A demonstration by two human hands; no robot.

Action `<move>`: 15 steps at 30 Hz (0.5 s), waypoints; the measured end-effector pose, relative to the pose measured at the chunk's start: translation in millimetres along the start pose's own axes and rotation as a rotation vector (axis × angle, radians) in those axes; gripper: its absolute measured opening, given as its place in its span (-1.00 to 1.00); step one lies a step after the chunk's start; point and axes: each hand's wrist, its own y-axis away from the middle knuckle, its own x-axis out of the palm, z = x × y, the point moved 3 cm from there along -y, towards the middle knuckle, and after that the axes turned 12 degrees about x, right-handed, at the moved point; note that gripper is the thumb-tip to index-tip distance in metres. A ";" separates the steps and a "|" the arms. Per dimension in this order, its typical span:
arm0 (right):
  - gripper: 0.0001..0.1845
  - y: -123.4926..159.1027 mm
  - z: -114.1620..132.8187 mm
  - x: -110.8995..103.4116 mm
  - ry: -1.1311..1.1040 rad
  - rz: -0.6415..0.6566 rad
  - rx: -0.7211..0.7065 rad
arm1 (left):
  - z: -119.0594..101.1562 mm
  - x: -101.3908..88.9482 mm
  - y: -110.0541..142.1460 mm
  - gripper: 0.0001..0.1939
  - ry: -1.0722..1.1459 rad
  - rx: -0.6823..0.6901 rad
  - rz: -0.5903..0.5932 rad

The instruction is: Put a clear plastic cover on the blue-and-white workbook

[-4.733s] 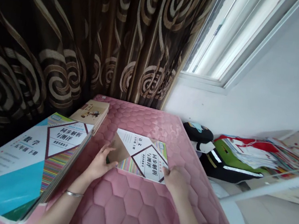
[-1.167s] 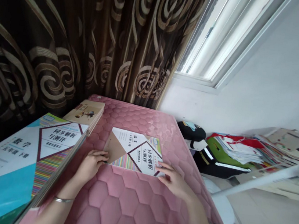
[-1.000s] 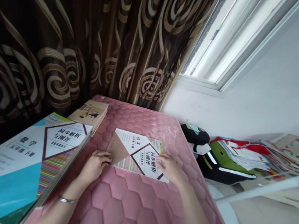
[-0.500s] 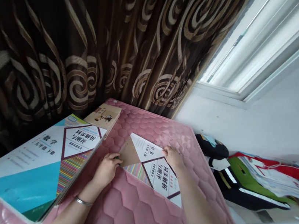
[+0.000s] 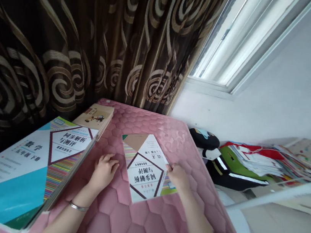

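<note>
A workbook [image 5: 148, 165] with a white, tan and striped cover lies on the pink quilted tabletop cover [image 5: 139, 230], its print upside down to me. My right hand [image 5: 177, 176] pinches its right edge between thumb and fingers. Left of the workbook, my left hand [image 5: 104, 169] rests over the pink cover with fingers loosely bent and a little apart, holding nothing. A silver bangle [image 5: 78, 206] circles that wrist. Farther left lies a stack topped by a blue and white math workbook [image 5: 20, 174], close to my left forearm.
Tan notebooks [image 5: 94, 117] sit behind the math workbook. A brown patterned curtain [image 5: 112, 29] hangs along the far side, beside a window [image 5: 227, 34]. Right of the table are a black and green bag [image 5: 237, 170] and piled papers [image 5: 265, 161].
The workbook has turned, its tan corner swinging away from me. My left hand has let go of that corner and moved left; my right hand stays on the edge. The view has shifted right.
</note>
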 end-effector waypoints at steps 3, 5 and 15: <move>-0.63 23.3 -4.3 4.5 -0.048 -0.012 0.048 | -12.2 -1.3 0.0 -0.75 0.029 -0.014 0.082; -0.65 37.8 -2.4 7.5 -0.097 -0.021 0.062 | -18.0 -2.2 -0.6 -0.75 0.045 -0.005 0.120; -0.59 48.3 10.0 9.1 -0.210 -0.047 0.013 | -19.4 1.2 -4.8 -0.70 0.004 -0.021 0.157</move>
